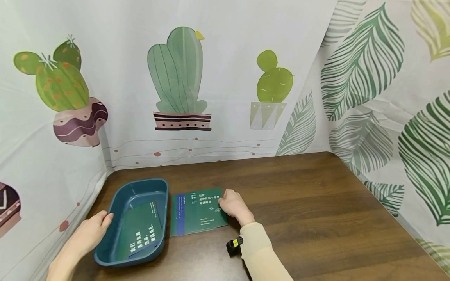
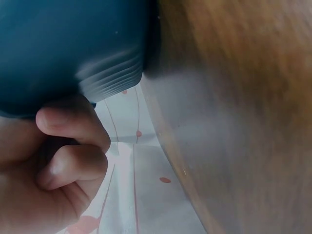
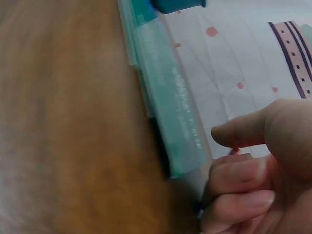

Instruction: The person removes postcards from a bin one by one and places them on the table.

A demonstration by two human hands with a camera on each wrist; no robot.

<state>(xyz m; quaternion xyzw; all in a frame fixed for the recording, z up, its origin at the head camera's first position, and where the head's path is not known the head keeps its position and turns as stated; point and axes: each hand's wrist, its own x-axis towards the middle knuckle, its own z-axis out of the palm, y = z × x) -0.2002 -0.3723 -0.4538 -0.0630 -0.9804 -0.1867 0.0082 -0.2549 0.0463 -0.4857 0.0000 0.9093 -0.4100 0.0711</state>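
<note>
A deep blue plastic basin (image 1: 162, 187) stands on the left of the table, and my left hand (image 1: 92, 230) grips its left rim. The left wrist view shows curled fingers (image 2: 80, 165) against the basin's (image 2: 63, 44) rim. Inside the basin lies a green book (image 1: 138, 222) with white characters. Right of the basin, a green book (image 1: 207, 212) with a blue strip lies flat, seemingly over another. My right hand (image 1: 234, 205) is at its right edge. In the right wrist view, thumb and loosely bent fingers (image 3: 239, 170) appear beside the green book (image 3: 170, 107), with nothing held between them.
The brown wooden table (image 1: 316, 210) extends to the right. A cloth (image 1: 232, 31) printed with cacti and leaves hangs behind it and along its sides. A black strap device (image 1: 233, 246) is near the right wrist.
</note>
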